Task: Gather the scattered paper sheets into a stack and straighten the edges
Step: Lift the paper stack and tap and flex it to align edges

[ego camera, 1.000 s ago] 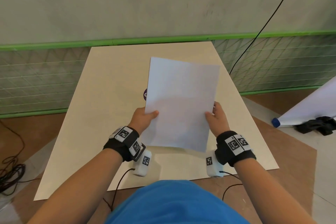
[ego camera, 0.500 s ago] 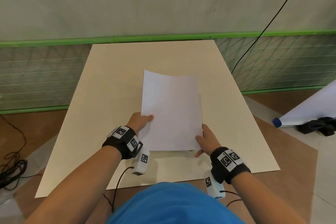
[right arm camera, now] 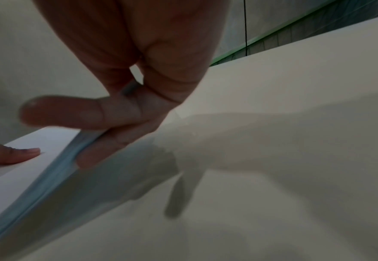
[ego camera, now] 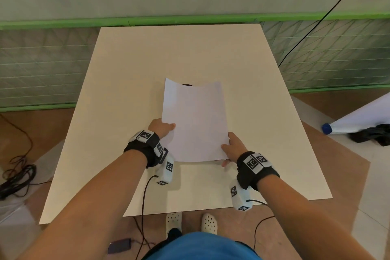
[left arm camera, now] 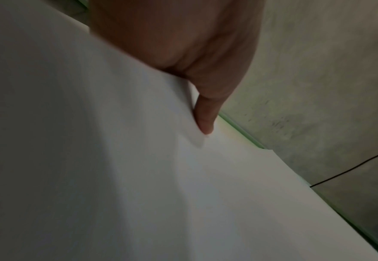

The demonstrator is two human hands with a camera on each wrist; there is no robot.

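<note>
A stack of white paper sheets [ego camera: 195, 120] is held above the middle of the beige table [ego camera: 126, 65], its far edge bowed. My left hand [ego camera: 162, 127] grips the stack's left edge, thumb on top. My right hand [ego camera: 232, 146] grips the near right corner. In the right wrist view the thumb lies on top of the paper stack [right arm camera: 27, 169] and fingers [right arm camera: 107, 146] curl under its layered edge. In the left wrist view a finger [left arm camera: 204, 113] lies under the sheets [left arm camera: 94, 159].
A dark round mark [ego camera: 187, 85] on the table peeks out behind the stack's far edge. A green-framed mesh fence [ego camera: 42, 65] runs behind the table. Cables [ego camera: 14, 177] lie on the floor at left, and a white roll with a blue cap [ego camera: 356, 120] lies at right.
The stack has been lowered from a raised, tilted position towards the table and drawn nearer. My right hand slid from the right edge down to the near right corner.
</note>
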